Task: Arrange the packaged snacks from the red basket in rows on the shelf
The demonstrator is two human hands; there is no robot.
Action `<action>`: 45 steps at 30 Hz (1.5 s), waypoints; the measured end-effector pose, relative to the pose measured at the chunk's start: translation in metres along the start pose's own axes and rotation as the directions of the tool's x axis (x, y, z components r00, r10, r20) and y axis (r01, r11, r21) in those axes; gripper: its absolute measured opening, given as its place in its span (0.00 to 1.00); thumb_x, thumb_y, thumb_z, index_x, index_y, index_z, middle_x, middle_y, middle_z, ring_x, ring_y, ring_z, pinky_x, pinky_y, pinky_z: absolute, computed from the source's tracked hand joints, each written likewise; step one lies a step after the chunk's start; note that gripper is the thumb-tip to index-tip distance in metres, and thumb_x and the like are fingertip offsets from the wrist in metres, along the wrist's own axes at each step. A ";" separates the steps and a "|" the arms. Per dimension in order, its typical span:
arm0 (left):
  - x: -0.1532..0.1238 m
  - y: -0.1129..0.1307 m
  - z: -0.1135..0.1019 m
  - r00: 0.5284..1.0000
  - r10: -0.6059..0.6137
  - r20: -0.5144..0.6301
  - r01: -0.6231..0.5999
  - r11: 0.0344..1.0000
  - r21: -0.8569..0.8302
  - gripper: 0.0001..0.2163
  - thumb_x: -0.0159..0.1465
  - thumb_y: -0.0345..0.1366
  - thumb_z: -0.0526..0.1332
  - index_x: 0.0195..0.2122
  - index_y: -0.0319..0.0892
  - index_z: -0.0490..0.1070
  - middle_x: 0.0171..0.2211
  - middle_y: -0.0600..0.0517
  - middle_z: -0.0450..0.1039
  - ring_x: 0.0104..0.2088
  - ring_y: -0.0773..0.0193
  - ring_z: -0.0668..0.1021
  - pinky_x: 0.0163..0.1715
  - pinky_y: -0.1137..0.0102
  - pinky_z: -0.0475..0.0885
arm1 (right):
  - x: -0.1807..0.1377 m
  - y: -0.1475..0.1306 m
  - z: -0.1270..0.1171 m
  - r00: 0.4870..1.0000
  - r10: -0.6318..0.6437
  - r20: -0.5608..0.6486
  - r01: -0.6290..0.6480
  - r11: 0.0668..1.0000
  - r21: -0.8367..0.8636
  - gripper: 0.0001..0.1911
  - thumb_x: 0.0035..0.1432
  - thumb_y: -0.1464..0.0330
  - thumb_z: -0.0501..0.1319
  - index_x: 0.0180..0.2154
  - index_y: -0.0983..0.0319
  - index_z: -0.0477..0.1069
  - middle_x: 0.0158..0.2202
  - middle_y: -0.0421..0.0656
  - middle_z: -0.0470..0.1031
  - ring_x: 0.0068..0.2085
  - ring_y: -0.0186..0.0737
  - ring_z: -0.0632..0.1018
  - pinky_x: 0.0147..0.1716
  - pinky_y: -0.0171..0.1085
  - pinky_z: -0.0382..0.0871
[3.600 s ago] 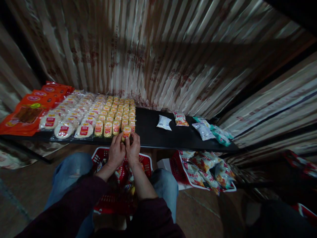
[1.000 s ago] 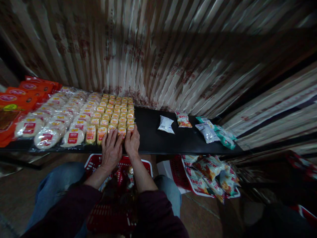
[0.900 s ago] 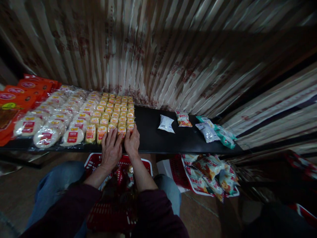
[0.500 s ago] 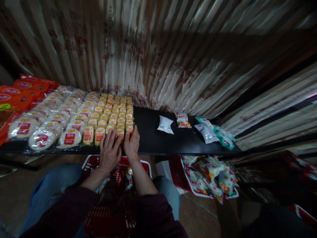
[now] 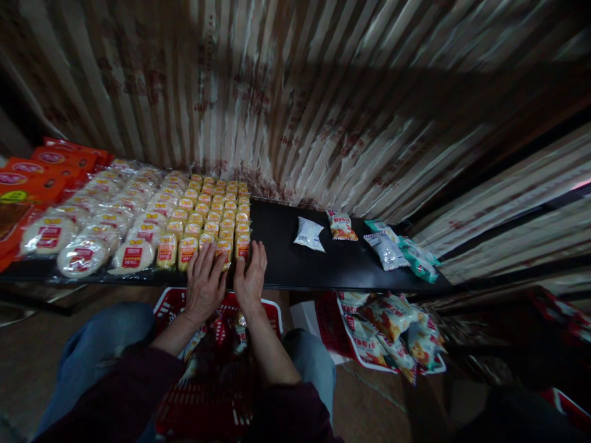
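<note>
Rows of small yellow wrapped cakes (image 5: 198,218) stand packed together on a black shelf (image 5: 281,267). My left hand (image 5: 204,280) lies against the front of these rows, its fingers stretched out over the lower cakes. Beside it, my right hand (image 5: 250,277) is open at the right-hand row, thumb and fingers apart, close to the front cake (image 5: 242,245) there. Whether the right fingers touch that cake I cannot tell. Between my knees sits a red basket (image 5: 161,303) holding a few wrapped packets, partly hidden by my forearms.
Left of the cakes are rows of round white packaged cakes (image 5: 132,255) and orange bags (image 5: 50,166). Rightward on the shelf lie a white packet (image 5: 309,234), a red-and-white packet (image 5: 341,225) and green packets (image 5: 418,258). A second basket (image 5: 330,323) below holds snack bags (image 5: 390,317).
My right hand has moved slightly right and back from the right-hand row, uncovering more of its front cake. My left hand stays nearly in place. The view has shifted a little.
</note>
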State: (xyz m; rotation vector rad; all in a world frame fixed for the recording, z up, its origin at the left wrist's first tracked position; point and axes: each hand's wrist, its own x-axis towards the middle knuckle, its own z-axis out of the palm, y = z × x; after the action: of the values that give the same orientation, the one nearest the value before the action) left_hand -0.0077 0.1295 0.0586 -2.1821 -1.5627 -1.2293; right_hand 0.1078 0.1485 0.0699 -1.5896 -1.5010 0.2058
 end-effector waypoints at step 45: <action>-0.033 0.015 -0.021 0.998 0.058 -0.016 -0.061 0.952 -0.299 0.18 0.60 0.24 0.52 0.50 0.40 0.70 0.53 0.43 0.71 0.61 0.56 0.65 0.57 0.55 0.64 | -0.104 0.012 -0.042 0.980 0.194 0.038 -0.198 0.961 0.193 0.19 0.61 0.68 0.49 0.51 0.63 0.68 0.53 0.50 0.71 0.55 0.41 0.70 0.57 0.45 0.62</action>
State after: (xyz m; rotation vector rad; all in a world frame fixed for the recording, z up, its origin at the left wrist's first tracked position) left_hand -0.0089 0.0882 0.0528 -2.3793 -1.3712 -1.5402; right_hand 0.1184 0.0407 0.0398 -1.5789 -1.2929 0.4677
